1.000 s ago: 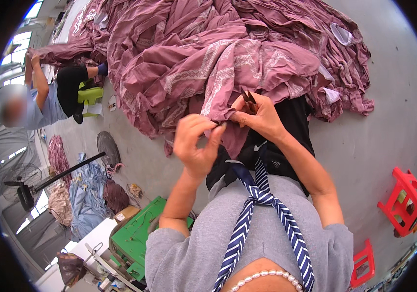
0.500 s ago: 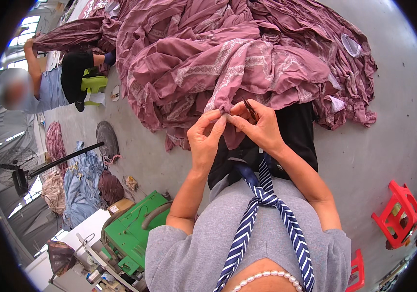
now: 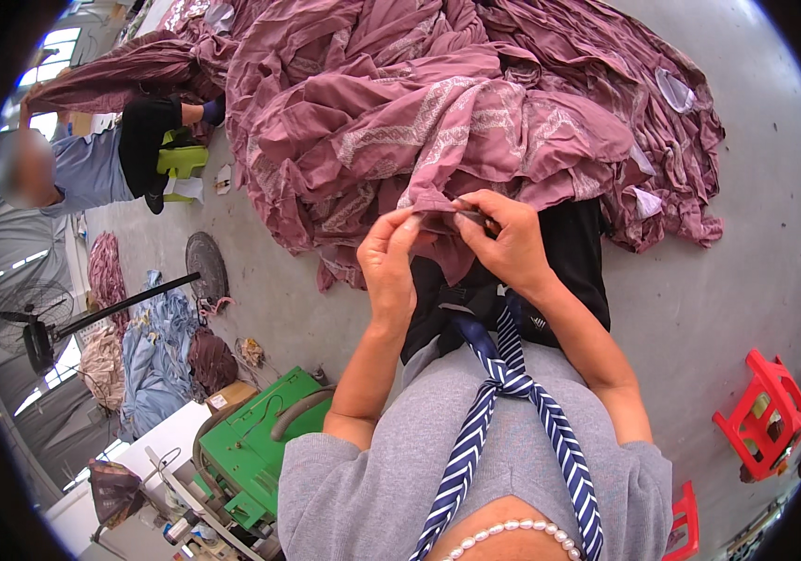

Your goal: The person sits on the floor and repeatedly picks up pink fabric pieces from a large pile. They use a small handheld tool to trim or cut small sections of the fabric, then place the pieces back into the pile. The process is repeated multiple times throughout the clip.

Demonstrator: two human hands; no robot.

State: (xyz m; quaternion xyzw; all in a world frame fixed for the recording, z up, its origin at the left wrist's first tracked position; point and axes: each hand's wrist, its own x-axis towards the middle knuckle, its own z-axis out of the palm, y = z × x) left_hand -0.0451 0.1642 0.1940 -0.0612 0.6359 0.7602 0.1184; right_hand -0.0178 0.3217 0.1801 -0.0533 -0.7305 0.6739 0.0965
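A large heap of dusty-pink fabric [image 3: 325,122] with pale patterned bands spreads in front of me and over my lap. My left hand [image 3: 389,262] is closed, pinching the fabric's near edge between thumb and fingertips. Just to its right, my right hand [image 3: 505,241] is closed at the same edge, and a short stretch of cloth lies taut between the two. Tucked in the right hand is a small dark tool, seemingly thread snips [image 3: 488,223], mostly covered by the fingers.
At the far left a seated person [image 3: 92,168] lifts part of the pink cloth. A fan [image 3: 37,323] on a black pole, blue cloth [image 3: 157,346] and a green machine [image 3: 260,439] are at left. A red stool [image 3: 765,411] stands at right.
My hands have moved slightly apart, stretching the bunched edge flat between them. The snips show less in my right hand. At left, the other person's raised arm has moved outward with the cloth.
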